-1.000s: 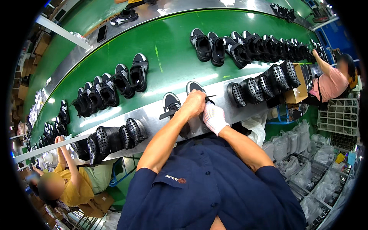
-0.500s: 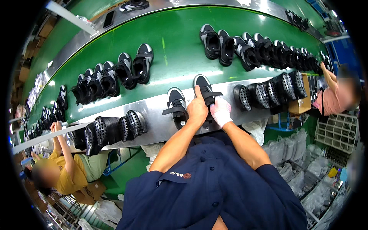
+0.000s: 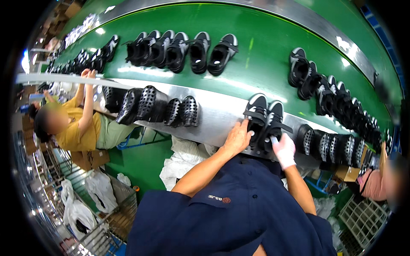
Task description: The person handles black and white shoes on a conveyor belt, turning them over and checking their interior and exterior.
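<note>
Two black-and-grey sneakers stand side by side at the near edge of the bench, toes pointing away from me. My bare left hand [image 3: 238,137] is at the near left side of the left sneaker [image 3: 257,104], its index finger by the strap and its thumb at the collar. My right hand [image 3: 285,150], in a white glove, grips the heel end of the right sneaker [image 3: 275,113], with the thumb at the shoe opening. That sneaker's strap [image 3: 282,126] sticks out to the right. The fingers beyond the right sneaker's heel are hidden.
Black studded shoe forms [image 3: 190,111] stand on the metal ledge [image 3: 213,123] to the left, more forms [image 3: 323,145] to the right. Rows of sneakers [image 3: 175,51] line the green belt [image 3: 265,25]. A person in yellow [image 3: 85,123] sits left; another in pink [image 3: 373,183], right.
My view has swung left, so the scene sits farther right. The two sneakers are closer together. My left hand has gone from the right sneaker to the left one, whose strap no longer juts out left.
</note>
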Demonstrator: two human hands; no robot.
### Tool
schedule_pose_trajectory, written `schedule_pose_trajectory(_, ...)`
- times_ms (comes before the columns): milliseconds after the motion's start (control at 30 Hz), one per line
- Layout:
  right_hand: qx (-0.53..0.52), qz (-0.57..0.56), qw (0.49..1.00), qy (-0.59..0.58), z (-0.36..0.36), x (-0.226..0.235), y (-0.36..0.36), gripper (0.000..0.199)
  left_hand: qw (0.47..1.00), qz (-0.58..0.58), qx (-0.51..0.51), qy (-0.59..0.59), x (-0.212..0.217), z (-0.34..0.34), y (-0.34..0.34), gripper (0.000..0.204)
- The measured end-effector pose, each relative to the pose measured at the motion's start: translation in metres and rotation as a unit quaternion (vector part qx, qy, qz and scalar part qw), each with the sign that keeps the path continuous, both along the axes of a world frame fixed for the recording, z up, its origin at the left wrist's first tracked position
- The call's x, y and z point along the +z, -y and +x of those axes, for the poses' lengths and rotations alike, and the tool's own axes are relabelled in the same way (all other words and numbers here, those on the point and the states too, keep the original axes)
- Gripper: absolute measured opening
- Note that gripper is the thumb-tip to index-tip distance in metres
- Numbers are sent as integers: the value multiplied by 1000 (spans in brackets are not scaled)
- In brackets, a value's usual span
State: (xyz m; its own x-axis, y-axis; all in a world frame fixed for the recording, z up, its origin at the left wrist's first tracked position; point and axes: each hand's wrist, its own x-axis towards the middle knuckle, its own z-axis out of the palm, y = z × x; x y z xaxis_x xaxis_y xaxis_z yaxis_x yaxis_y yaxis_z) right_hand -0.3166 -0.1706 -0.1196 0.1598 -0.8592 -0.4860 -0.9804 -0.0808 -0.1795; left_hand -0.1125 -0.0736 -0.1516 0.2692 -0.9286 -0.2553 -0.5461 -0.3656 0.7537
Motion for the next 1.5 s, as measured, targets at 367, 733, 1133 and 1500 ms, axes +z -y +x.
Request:
schedule_pose_trajectory(367, 71, 32, 968, 237, 42, 73, -41, 25, 868, 32, 295, 397, 21, 171, -136, 46)
schedule_pose_trajectory(733, -17, 187, 879, 439, 116, 103, -61, 60, 929, -196, 128, 288, 122, 88, -102, 41)
schedule_pose_trajectory(1133, 56, 34, 951, 301, 55, 122, -68, 65, 946, -96, 60, -303, 83, 29, 9, 29)
schedule_pose_trajectory(1500, 55, 65, 993, 76, 21, 114, -63, 48, 989, -138, 44, 30, 48, -7, 21, 32)
